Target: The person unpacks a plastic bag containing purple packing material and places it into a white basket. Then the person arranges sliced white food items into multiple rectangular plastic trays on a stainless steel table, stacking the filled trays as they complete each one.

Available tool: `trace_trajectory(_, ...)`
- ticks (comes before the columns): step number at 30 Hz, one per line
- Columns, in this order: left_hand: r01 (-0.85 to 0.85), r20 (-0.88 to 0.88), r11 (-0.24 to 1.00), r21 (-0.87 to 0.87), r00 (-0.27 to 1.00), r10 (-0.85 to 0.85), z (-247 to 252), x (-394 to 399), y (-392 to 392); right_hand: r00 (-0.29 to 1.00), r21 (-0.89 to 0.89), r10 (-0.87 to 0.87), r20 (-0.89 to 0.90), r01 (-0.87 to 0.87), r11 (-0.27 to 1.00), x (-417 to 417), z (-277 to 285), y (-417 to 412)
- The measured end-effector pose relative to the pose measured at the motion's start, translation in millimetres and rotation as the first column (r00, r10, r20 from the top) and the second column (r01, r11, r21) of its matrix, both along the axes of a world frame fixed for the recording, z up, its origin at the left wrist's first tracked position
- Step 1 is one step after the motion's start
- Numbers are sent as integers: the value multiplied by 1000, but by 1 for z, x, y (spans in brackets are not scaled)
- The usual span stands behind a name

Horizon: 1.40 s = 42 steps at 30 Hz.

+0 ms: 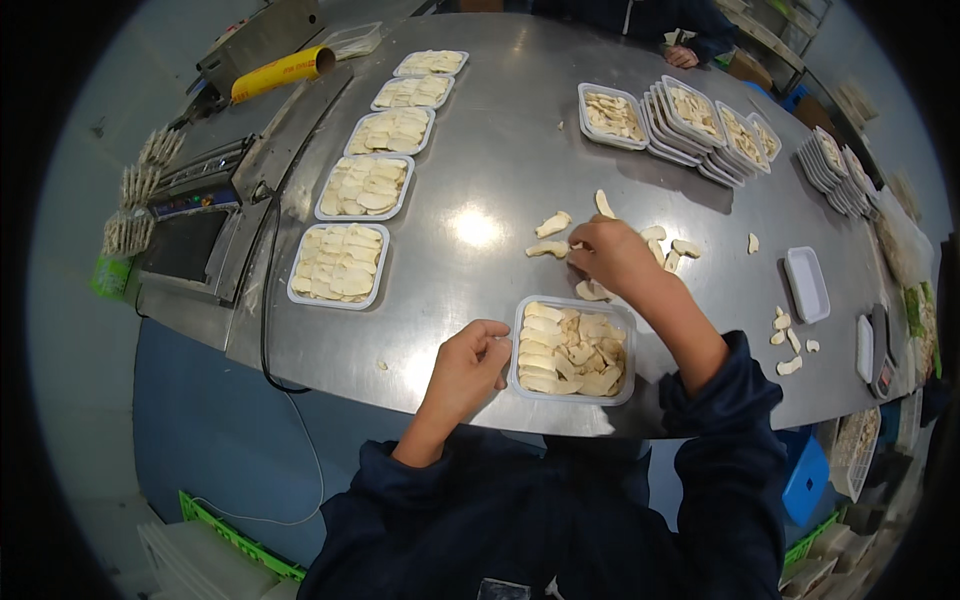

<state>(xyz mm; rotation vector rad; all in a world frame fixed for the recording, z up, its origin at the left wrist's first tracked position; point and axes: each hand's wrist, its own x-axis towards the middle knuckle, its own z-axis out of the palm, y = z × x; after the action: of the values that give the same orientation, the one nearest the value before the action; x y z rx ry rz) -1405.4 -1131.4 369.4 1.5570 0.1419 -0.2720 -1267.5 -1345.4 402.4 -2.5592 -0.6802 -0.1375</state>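
Note:
A clear plastic tray [630,352] lies before me on the steel table, with pale mushroom slices [541,349] overlapping in a column on its left and more irregular slices [596,356] on its right. My left hand [469,364] is beside the tray's left rim, fingers loosely curled; whether it touches the rim is unclear. Beyond the tray my right hand [611,255] reaches down to the table among loose slices. Its fingertips are at the end of one curved slice [547,249], but a grip on it cannot be made out. Another slice [553,224] lies just behind.
Filled trays [340,266] form a row at left, beside a packaging machine [202,225] with a black cable [270,300]. Stacked trays [679,124] stand at back right. An empty white tray [808,285] and a scale [883,352] are at right. Another person's hand [681,56] rests across the table.

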Motion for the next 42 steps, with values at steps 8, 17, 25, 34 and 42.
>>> trace_trajectory(8,49,-62,999,14,997,-48,10,2,-1,967,-74,-256,-16,254,964,45,18,-49)
trace_trajectory(17,82,-93,997,-10,992,-82,15,9,-3,962,-265,140,236,-75,961,84,-18,-55)
trace_trajectory(25,47,-108,998,-34,993,-51,14,4,0,1000,-133,-21,-1,20,991,73,1,-67)
trace_trajectory(34,-4,-61,1000,-5,998,3,13,5,2,925,-74,-260,-277,249,966,54,6,-59)
trace_trajectory(42,-73,50,996,43,996,71,1,-4,1,957,83,-232,-176,250,965,-67,32,-20)
